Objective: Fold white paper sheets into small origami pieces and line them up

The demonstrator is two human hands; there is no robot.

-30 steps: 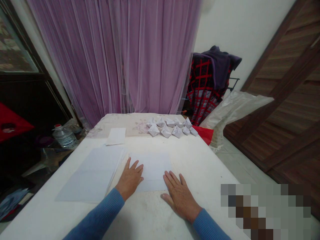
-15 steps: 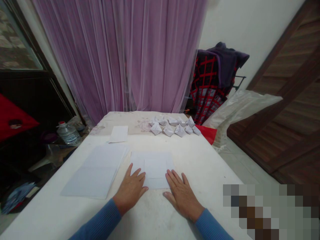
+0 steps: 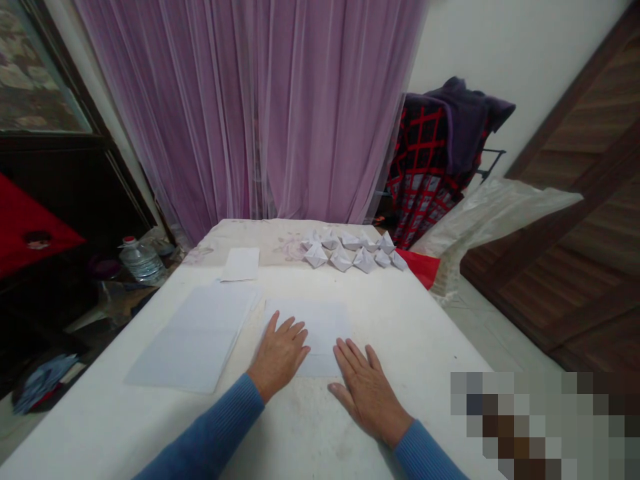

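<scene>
A sheet of white paper (image 3: 325, 327) with crease lines lies flat on the table in front of me. My left hand (image 3: 281, 350) rests over its left part, palm down, with the fingers stretched out. At its lower right edge lies my right hand (image 3: 364, 380), flat, thumb apart and fingertips on the paper. Left of this sheet is a stack of larger white paper (image 3: 190, 340). Beyond that stack sits a smaller pile of white paper (image 3: 241, 264). Several folded paper shapes (image 3: 341, 259) stand in two rows at the far right of the table.
The white table (image 3: 300, 433) has a flowered cloth (image 3: 280, 243) at its far end. Purple curtains (image 3: 310, 120) hang behind it. A water bottle (image 3: 143, 260) stands off to the left. On the right are a red item (image 3: 423, 267) and a clear plastic bag (image 3: 500, 213).
My left hand has slid rightward, farther over the paper. My right hand stays almost in place. The whole view has shifted slightly.
</scene>
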